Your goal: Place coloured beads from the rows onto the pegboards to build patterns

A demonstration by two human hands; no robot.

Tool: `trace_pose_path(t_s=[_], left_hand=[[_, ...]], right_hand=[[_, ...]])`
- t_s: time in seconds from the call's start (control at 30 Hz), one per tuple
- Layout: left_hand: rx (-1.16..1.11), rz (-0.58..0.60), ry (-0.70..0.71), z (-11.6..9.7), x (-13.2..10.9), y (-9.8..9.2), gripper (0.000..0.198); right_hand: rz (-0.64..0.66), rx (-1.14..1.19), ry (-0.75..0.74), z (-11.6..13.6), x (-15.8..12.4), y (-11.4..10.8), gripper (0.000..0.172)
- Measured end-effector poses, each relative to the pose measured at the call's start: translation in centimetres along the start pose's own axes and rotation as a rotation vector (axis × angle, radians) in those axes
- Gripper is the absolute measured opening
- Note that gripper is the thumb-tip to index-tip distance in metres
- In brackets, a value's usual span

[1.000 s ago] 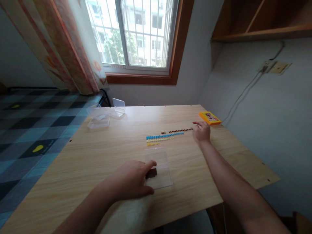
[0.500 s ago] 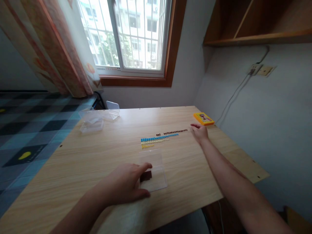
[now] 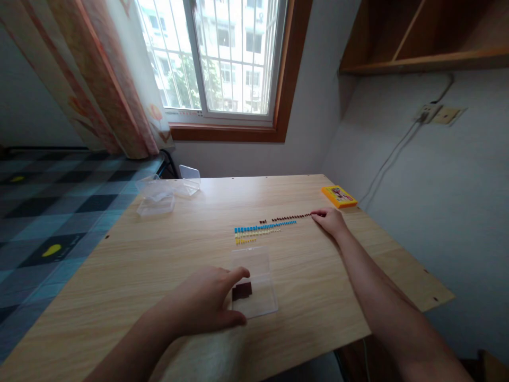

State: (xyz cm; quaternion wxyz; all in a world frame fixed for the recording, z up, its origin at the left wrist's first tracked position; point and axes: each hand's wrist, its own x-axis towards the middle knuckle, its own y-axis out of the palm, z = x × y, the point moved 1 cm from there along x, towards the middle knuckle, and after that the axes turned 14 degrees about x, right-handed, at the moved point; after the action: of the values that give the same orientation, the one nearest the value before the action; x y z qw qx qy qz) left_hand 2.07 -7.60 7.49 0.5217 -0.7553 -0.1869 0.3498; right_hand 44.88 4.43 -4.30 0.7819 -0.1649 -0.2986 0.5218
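Four rows of tiny pieces lie on the wooden table [image 3: 310, 286], their long axes running left to right. The brown row [image 3: 292, 217] is farthest from the person, its right end angled slightly away; the blue row [image 3: 265, 226], pale row [image 3: 260, 233] and short yellow row [image 3: 245, 241] follow, nearer. At the brown row's right end is the right hand [image 3: 331, 221], its fingertips reaching down; whether they pinch a piece I cannot tell, since the hand hides the spot. The left hand [image 3: 210, 297] has thumb and index finger spread over the left side of a clear case [image 3: 263, 297], covering part of it. Inside, a dark brown slab [image 3: 242, 290] lies lengthwise left to right, its left end hard to make out. Single pale pieces blur together.
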Motion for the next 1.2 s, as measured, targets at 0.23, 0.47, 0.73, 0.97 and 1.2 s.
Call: trace_pose_path(t_s=[0.23, 0.47, 0.73, 0.97, 1.2], left_hand=[[0.002, 0.014, 0.011, 0.0, 0.1, 0.2, 0.046], [0.005, 0.015, 0.007, 0.0, 0.1, 0.4, 0.047], [0.031, 0.013, 0.007, -0.2, 0.1, 0.3, 0.047], [0.073, -0.018, 0.014, -0.2, 0.3, 0.8, 0.046], [0.094, -0.037, 0.009, -0.2, 0.6, 1.5, 0.047]], right_hand=[[-0.013, -0.091, -0.002, 1.1, -0.4, -0.4, 0.019], [-0.025, -0.097, 0.046, 2.5, -1.4, -1.2, 0.014], [0.271, 0.098, -0.169, 9.9, -5.2, -2.9, 0.02], [0.924, 0.297, -0.642, 19.5, -14.2, 1.6, 0.013], [0.887, -0.035, -0.716, 19.4, -16.6, 4.7, 0.017]])
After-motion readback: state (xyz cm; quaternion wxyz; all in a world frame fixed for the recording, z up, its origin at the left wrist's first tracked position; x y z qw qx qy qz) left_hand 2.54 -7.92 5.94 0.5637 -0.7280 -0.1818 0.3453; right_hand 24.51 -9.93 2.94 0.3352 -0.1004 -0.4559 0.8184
